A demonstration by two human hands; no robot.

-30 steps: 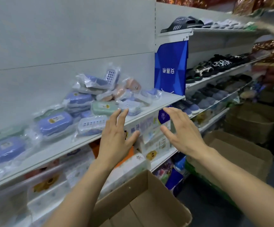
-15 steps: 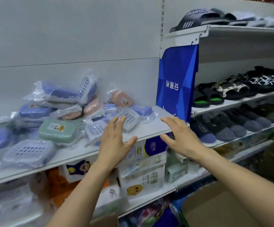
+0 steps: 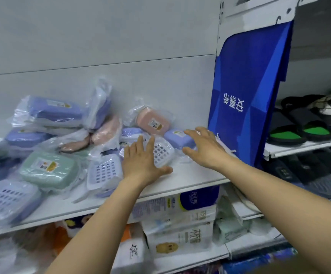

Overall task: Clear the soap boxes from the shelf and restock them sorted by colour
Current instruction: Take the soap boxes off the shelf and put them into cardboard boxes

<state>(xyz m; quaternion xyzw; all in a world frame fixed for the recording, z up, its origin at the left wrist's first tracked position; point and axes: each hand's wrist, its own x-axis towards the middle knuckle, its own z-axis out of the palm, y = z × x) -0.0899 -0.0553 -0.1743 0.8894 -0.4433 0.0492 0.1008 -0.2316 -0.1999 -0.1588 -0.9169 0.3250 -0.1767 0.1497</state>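
Several plastic-wrapped soap boxes lie in a loose heap on the white shelf point(image 3: 196, 176): purple ones point(image 3: 54, 109), a green one point(image 3: 48, 168), pink ones point(image 3: 153, 121) and white perforated lids point(image 3: 104, 171). My left hand point(image 3: 141, 160) reaches over the shelf with straight fingers, its fingertips at a white perforated box point(image 3: 163, 152). My right hand point(image 3: 204, 146) is spread, fingers extended, just right of a small purple box point(image 3: 177, 138). Neither hand holds anything.
A blue hanging bag point(image 3: 245, 91) divides this bay from the slipper shelves point(image 3: 303, 131) on the right. Tissue packs point(image 3: 180, 214) fill the shelf below. The grey back panel stands close behind the heap.
Both hands have moved forward and up, from the shelf's front edge to over the shelf beside the rightmost soap boxes. The camera has come closer and turned left.
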